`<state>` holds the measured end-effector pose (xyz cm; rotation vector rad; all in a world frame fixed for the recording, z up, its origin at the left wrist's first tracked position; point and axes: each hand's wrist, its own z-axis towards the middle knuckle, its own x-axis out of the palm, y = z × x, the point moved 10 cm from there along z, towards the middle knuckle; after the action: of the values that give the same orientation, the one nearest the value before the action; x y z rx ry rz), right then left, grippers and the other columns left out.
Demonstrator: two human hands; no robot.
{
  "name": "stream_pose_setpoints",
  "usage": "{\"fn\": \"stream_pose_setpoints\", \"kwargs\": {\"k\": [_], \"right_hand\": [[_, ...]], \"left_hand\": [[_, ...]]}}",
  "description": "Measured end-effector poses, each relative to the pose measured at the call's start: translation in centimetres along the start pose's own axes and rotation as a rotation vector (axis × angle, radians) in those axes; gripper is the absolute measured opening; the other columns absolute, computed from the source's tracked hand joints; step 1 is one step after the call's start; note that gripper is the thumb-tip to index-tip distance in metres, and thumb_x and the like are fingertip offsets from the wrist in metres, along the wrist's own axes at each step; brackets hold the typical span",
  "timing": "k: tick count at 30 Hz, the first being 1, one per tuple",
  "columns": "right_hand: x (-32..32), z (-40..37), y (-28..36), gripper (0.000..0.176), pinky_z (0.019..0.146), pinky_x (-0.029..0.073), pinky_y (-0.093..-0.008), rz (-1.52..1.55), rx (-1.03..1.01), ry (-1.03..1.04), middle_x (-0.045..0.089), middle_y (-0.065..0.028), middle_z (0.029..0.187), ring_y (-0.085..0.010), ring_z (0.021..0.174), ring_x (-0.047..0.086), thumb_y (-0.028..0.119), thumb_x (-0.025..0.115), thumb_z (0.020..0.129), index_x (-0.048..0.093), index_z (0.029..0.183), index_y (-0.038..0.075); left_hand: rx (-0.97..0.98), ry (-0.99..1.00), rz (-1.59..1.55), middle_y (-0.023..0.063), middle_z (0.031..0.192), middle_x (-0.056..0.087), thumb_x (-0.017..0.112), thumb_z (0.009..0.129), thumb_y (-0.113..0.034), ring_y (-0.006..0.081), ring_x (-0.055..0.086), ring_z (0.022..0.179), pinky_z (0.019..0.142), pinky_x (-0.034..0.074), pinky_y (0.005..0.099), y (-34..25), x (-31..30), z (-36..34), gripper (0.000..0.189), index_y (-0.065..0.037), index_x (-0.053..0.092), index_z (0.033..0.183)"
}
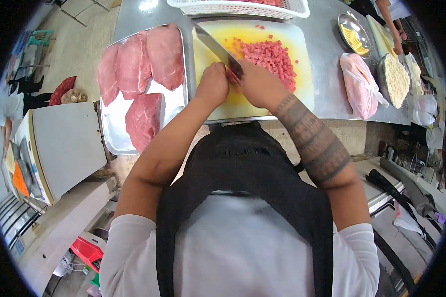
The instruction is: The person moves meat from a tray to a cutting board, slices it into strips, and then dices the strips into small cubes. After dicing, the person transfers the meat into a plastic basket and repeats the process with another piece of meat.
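Observation:
My right hand [257,85] is wrapped round a large knife [216,48], whose blade points to the upper left over the cutting board [302,54]. Beside it, my left hand [214,84] is closed, fingers curled in, at a small strip of red meat [233,76] by the blade. How firmly the fingers grip the strip is partly hidden. Diced pink meat [272,60] lies heaped on the board, right of the knife. To the left, a metal tray [176,106] bears several large pieces of raw meat [164,55].
A white basket [240,11] with meat stands beyond the board. On the right are a bowl of yellow strips [355,37], a pink plastic bag [360,86] and a bowl of pale grains [396,81]. Another person's hand [397,43] is at the upper right.

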<state>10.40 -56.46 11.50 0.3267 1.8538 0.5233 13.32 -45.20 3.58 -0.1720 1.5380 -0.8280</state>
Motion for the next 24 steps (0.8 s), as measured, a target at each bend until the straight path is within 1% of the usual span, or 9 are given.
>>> {"fn": "stream_pose_setpoints", "kwargs": {"k": [4,7,8,10,13,16,19,22,24], "right_hand": [[-1.4,-5.4,1.1,0.025,0.084,0.054,-0.0581,-0.08,0.064,0.103,0.07,-0.0336,0.1,-0.05,0.096,0.07,0.009,0.048,0.098,0.053,0.117,-0.006],[3.3,-3.6,-1.6,0.024,0.083,0.055,-0.0583,-0.028,0.154,0.04,0.07,-0.033,0.098,-0.05,0.096,0.07,0.009,0.048,0.098,0.053,0.116,-0.006],[3.9,-2.6,-1.8,0.025,0.084,0.055,-0.0583,-0.027,0.123,0.016,0.071,-0.0328,0.1,-0.0494,0.097,0.071,0.011,0.048,0.099,0.054,0.116,-0.005],[4.0,0.2,-1.7,0.026,0.086,0.056,-0.0583,-0.025,0.054,-0.04,0.072,-0.0322,0.103,-0.0482,0.098,0.072,0.015,0.049,0.1,0.056,0.117,-0.004],[2.9,1.6,-1.3,0.022,0.083,0.054,-0.0585,-0.007,0.05,-0.061,0.07,-0.033,0.099,-0.0498,0.095,0.07,0.01,0.054,0.097,0.053,0.114,-0.004],[0.5,-1.5,0.5,0.023,0.084,0.054,-0.0583,0.025,0.05,-0.068,0.07,-0.033,0.1,-0.0495,0.096,0.07,0.012,0.055,0.097,0.055,0.114,-0.005],[0.2,-4.3,0.8,0.025,0.087,0.054,-0.0583,-0.028,0.101,0.015,0.07,-0.0332,0.101,-0.0491,0.099,0.07,0.013,0.056,0.098,0.055,0.116,-0.006],[4.0,-2.6,-1.1,0.028,0.087,0.054,-0.0587,0.008,0.168,-0.014,0.07,-0.0331,0.101,-0.0491,0.1,0.07,0.013,0.056,0.098,0.055,0.117,-0.007],[3.8,-0.2,-0.8,0.027,0.092,0.053,-0.0578,0.029,0.148,-0.029,0.071,-0.0323,0.106,-0.0475,0.105,0.07,0.012,0.053,0.098,0.056,0.118,-0.005]], "left_hand": [[-0.043,0.021,-0.096,0.0272,0.106,0.065,0.057,0.087,-0.003,0.0462,0.063,0.099,0.092,0.05,0.054,0.5,-0.2,-0.1,0.019,0.004,0.06,0.105],[-0.001,-0.001,-0.088,0.0268,0.104,0.065,0.057,0.087,-0.003,0.046,0.063,0.1,0.093,0.05,0.054,-0.5,-0.4,-0.3,0.018,0.004,0.061,0.103],[0.018,-0.024,-0.069,0.0267,0.104,0.065,0.057,0.087,-0.002,0.0459,0.063,0.099,0.093,0.05,0.054,-0.4,-0.3,-0.5,0.017,0.004,0.061,0.102],[0.057,-0.078,-0.025,0.0265,0.102,0.066,0.057,0.086,-0.002,0.0456,0.063,0.099,0.092,0.05,0.0538,0.1,-0.2,-0.5,0.017,0.003,0.062,0.102],[0.078,0.016,-0.018,0.0272,0.101,0.066,0.056,0.087,-0.001,0.0464,0.063,0.1,0.092,0.05,0.0541,0.1,-0.1,-0.3,0.016,0.004,0.062,0.101],[-0.009,0.07,-0.103,0.0282,0.103,0.066,0.054,0.088,-0.001,0.0476,0.064,0.102,0.092,0.05,0.0546,1.1,-0.7,-0.4,0.017,0.004,0.062,0.102],[0.016,0.04,-0.099,0.0293,0.104,0.067,0.055,0.093,-0.004,0.0487,0.065,0.101,0.091,0.051,0.0544,1.1,-1.0,-0.4,0.018,0.004,0.065,0.104],[0.014,0.061,-0.095,0.0281,0.104,0.065,0.052,0.089,-0.001,0.0478,0.063,0.102,0.092,0.051,0.0545,1.1,-0.2,-0.5,0.018,0.004,0.064,0.103],[0.107,0.058,-0.034,0.0274,0.105,0.065,0.052,0.089,-0.001,0.0468,0.063,0.104,0.093,0.051,0.0537,0.8,-0.1,-0.7,0.019,0.004,0.064,0.103]]}}
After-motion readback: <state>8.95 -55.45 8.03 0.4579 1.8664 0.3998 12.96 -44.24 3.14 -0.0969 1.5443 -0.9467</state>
